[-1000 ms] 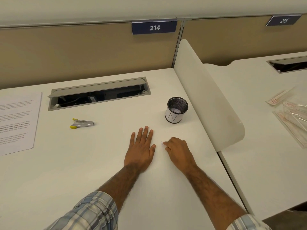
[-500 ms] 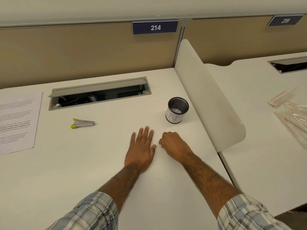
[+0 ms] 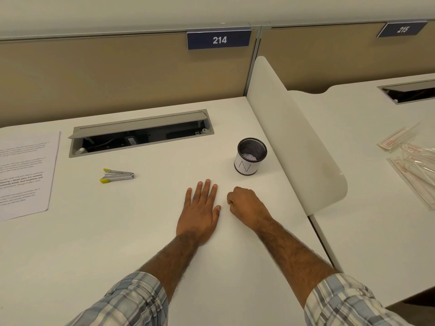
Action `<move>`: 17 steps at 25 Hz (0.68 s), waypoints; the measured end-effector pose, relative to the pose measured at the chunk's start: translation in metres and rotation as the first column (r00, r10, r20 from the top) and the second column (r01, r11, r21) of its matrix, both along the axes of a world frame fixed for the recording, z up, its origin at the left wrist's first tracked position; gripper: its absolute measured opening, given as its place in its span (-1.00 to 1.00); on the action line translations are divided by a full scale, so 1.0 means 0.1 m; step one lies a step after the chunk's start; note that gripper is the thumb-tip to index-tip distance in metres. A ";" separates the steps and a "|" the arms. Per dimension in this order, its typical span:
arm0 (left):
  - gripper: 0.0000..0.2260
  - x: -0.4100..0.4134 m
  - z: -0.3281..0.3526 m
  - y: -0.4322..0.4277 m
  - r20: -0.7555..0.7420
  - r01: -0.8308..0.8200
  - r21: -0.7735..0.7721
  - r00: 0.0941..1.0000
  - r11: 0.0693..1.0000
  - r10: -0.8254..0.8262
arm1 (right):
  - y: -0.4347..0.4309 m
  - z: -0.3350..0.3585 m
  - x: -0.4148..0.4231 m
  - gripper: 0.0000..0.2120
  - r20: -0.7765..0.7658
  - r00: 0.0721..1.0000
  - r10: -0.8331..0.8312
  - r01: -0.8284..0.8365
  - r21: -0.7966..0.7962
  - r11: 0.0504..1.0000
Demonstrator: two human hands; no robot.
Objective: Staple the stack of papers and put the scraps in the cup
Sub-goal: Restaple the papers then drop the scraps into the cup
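At desk 214, the left hand (image 3: 199, 211) lies flat and open on the white desk (image 3: 117, 231), unmoved from 1 second ago. The right hand (image 3: 247, 208), which then pinched at a tiny white scrap with fingers extended, has slid left and curled closed, knuckles up just beside the left thumb; whether it holds the scrap cannot be told. The mesh cup (image 3: 250, 156), scraps inside, stands just beyond it. The stapler (image 3: 117, 175) lies to the left, the stack of papers (image 3: 23, 172) at far left.
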State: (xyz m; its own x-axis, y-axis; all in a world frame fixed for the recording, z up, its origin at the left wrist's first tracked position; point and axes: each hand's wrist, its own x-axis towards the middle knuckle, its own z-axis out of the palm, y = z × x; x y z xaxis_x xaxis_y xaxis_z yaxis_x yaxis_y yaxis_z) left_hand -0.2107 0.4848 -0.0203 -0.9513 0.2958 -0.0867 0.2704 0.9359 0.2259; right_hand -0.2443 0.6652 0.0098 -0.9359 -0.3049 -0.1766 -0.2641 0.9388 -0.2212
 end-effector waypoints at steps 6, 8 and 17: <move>-0.43 0.00 0.03 0.00 -0.004 -0.002 0.014 1.000 1.000 0.002 | 0.25 0.33 0.07 -0.86 0.306 0.891 -0.336 0.453 -0.551 0.700; -0.43 0.00 0.02 0.00 -0.005 -0.002 0.014 1.000 1.000 0.002 | 0.33 0.54 0.04 -0.81 0.404 0.852 -0.332 0.522 -0.692 0.498; -0.43 0.01 0.03 0.00 0.002 -0.005 0.010 1.000 1.000 0.005 | 0.60 1.14 -0.76 -0.93 0.192 0.840 -0.507 0.476 -0.709 0.521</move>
